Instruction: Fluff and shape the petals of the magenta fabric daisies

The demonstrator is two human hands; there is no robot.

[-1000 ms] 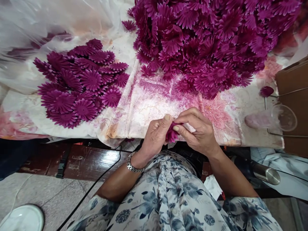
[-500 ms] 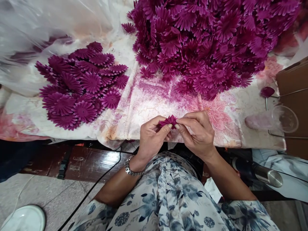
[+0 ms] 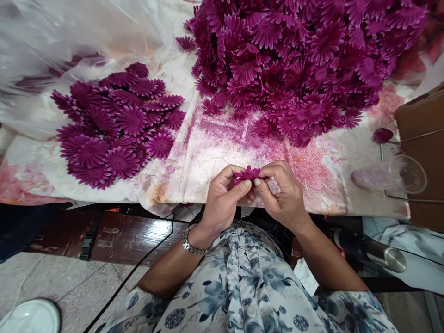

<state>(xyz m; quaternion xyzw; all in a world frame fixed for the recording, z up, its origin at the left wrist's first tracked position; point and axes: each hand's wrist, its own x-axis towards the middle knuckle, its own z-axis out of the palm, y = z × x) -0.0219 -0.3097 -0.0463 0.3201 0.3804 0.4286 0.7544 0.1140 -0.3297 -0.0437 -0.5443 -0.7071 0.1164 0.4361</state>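
Note:
Both hands meet at the near edge of the cloth-covered table (image 3: 215, 148). My left hand (image 3: 222, 201) and my right hand (image 3: 282, 196) pinch one small magenta fabric flower (image 3: 247, 174) between thumbs and fingertips. A large heap of the same magenta flowers (image 3: 298, 60) fills the far right of the table. A flatter spread of separated flowers (image 3: 114, 125) lies on the left. A metal watch band is on my left wrist.
Clear plastic sheeting (image 3: 69, 32) covers the far left. A brown cardboard box (image 3: 423, 157), a clear plastic cup (image 3: 407, 173) and a wire frame sit at the right edge. A steel flask (image 3: 381, 256) lies below. A black cable (image 3: 138, 268) crosses the floor; a white dish (image 3: 31, 317) sits bottom left.
The flower was turned from hanging down between my palms to lying flat on top of my fingertips. Both hands shifted slightly away from my body.

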